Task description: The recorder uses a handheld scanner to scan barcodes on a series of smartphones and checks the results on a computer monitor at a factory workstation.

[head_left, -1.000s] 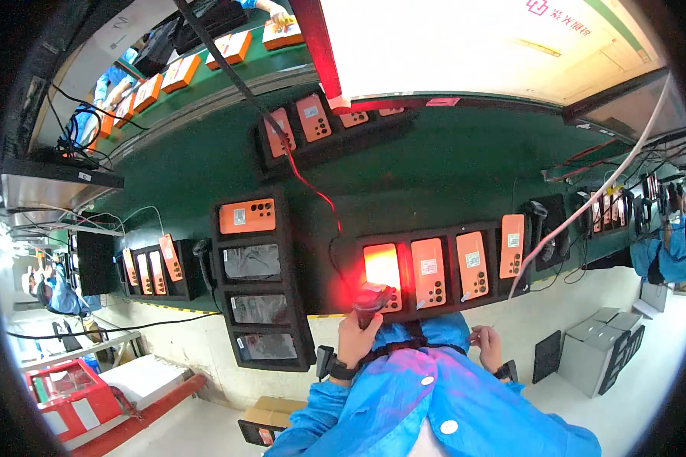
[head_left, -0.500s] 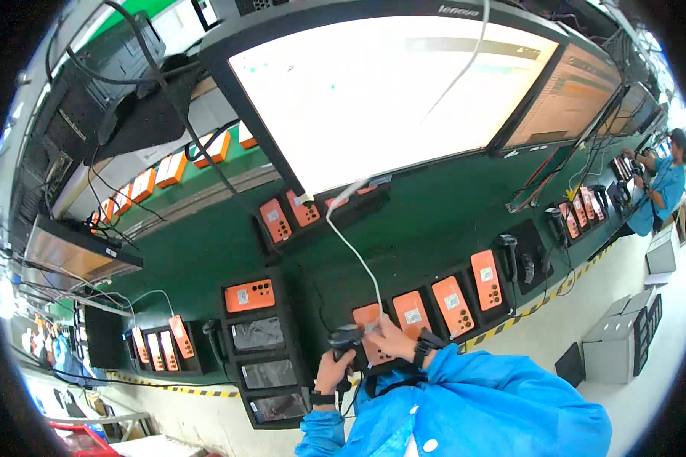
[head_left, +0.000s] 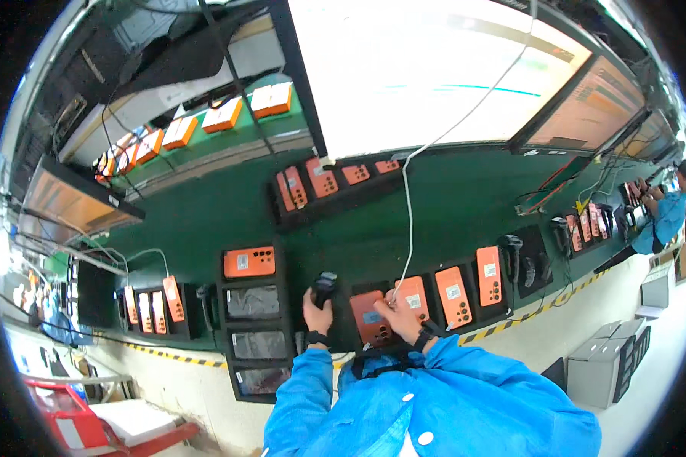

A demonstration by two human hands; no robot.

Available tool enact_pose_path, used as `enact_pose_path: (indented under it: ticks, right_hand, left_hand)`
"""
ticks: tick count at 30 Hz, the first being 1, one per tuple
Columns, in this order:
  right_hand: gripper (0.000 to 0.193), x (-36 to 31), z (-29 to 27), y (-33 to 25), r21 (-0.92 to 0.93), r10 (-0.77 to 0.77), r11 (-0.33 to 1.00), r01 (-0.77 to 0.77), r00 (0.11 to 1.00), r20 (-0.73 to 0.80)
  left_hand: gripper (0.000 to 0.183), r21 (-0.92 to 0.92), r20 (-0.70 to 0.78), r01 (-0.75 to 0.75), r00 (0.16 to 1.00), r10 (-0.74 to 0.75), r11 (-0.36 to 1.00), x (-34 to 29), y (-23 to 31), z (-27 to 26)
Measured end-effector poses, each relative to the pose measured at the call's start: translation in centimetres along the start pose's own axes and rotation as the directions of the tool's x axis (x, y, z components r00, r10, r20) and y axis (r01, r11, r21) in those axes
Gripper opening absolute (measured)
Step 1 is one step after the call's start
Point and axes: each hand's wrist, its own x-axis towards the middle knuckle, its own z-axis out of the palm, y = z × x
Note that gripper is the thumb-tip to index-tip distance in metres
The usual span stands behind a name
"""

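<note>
My left hand (head_left: 318, 314) is wrapped round a black handheld barcode scanner (head_left: 325, 285), raised over the green bench between two trays. Pinched in the fingers of my right hand (head_left: 404, 318) is the end of a white cable (head_left: 408, 228) that hangs down past the monitor. That hand rests at the right edge of an orange phone (head_left: 367, 308), which carries a label on its back. The phone lies leftmost in a black tray, beside an orange phone (head_left: 415, 297) and further ones to the right. Where the cable's tip goes is hidden by my fingers.
To the left stands a black tray (head_left: 288, 305) with one orange phone (head_left: 249, 262) and several dark bagged items. Behind is another tray of phones (head_left: 322, 178). A large monitor (head_left: 434, 76) overhangs the bench. Another scanner (head_left: 512, 259) stands right; a co-worker (head_left: 667, 217) is farther right.
My left hand has drawn the scanner left and away from the leftmost phone. My right hand stays by that phone with the cable. The whole view has shifted.
</note>
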Motion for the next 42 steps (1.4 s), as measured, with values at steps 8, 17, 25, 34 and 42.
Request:
enact_pose_path:
  ticks: [8,17,25,34,42]
  right_hand:
    - [0.027,-0.5,-2.4,-7.5,0.009,-0.032,0.999,0.031,0.969,0.245]
    - [0.014,0.9,-3.7,-11.9,-0.335,-0.158,0.872,0.357,0.853,0.497]
    - [0.029,0.9,-5.4,-10.3,-0.419,-0.263,0.805,0.42,0.886,0.381]
    - [0.045,5.9,-22.9,-3.6,-0.801,-0.4,0.441,-0.404,0.711,-0.579]
    - [0.02,7.8,-28.5,-2.5,-0.909,-0.415,0.407,-0.085,0.87,-0.267]
  left_hand:
    - [0.027,-0.367,0.493,0.052,0.858,0.146,0.929,-6.7,11.3,-3.8]
    - [0.023,-0.389,0.456,0.033,0.875,0.161,0.921,-6.9,11.6,-3.6]
    - [0.022,-0.398,0.502,0.061,0.85,0.162,0.915,-6.2,10.4,-1.9]
    - [0.036,-0.098,-0.014,-0.287,0.958,0.287,0.953,-2.1,11.3,3.5]
    - [0.021,-0.073,0.383,0.003,0.924,0.025,0.997,-8.5,14.9,6.0]
